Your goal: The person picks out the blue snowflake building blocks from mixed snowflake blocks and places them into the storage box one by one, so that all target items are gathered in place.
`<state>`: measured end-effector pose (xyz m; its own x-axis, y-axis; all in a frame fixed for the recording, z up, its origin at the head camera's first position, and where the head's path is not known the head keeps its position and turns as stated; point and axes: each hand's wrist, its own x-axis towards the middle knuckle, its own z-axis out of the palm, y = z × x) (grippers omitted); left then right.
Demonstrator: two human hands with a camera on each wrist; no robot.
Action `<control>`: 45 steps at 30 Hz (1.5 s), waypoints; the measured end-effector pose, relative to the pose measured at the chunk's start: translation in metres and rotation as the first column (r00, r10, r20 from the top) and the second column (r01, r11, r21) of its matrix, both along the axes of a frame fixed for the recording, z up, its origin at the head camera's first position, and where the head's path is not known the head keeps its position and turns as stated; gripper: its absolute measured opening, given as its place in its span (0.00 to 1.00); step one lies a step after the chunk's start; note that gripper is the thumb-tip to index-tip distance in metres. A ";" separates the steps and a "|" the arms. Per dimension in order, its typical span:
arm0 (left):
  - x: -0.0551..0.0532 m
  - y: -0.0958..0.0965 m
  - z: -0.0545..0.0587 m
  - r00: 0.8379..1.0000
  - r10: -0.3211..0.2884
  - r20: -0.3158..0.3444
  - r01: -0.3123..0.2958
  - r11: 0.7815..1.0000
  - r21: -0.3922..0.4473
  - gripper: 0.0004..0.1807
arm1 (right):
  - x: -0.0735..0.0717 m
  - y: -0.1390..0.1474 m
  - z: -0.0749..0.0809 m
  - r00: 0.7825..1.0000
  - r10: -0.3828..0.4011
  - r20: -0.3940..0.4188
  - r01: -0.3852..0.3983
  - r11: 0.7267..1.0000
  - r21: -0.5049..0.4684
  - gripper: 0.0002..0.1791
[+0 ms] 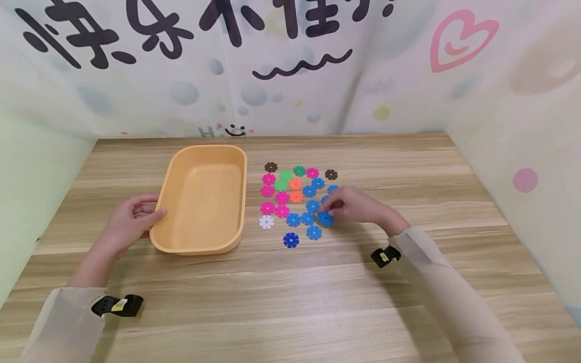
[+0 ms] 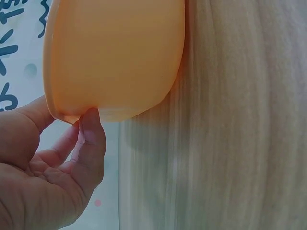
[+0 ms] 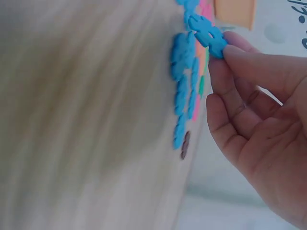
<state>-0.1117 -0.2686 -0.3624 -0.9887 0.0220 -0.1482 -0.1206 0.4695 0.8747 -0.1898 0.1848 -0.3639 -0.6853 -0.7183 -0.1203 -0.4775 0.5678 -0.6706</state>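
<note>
Right hand [image 1: 356,203]: your fingers pinched one blue disc [image 3: 215,41] just above the other discs [image 1: 292,197], beside the tray [image 1: 204,201] | Left hand [image 1: 124,223]: your fingers gripped its rim | Judgement: light edge pinch suited best

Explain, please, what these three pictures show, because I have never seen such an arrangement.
There is no machine: a person works with two bare hands. The wide picture is taken from the head, looking forward and down; the second from the left wrist, the third from the right. On the table are a tray and many flat, colourful discs. The left hand holds the tray's edge; the right hand pinches a blue disc.
</note>
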 end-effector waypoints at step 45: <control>-0.001 0.001 0.000 1.000 -0.001 0.004 0.001 0.999 -0.037 0.31 | -0.039 -0.220 0.051 0.946 0.317 0.069 -0.314 0.948 -0.043 0.11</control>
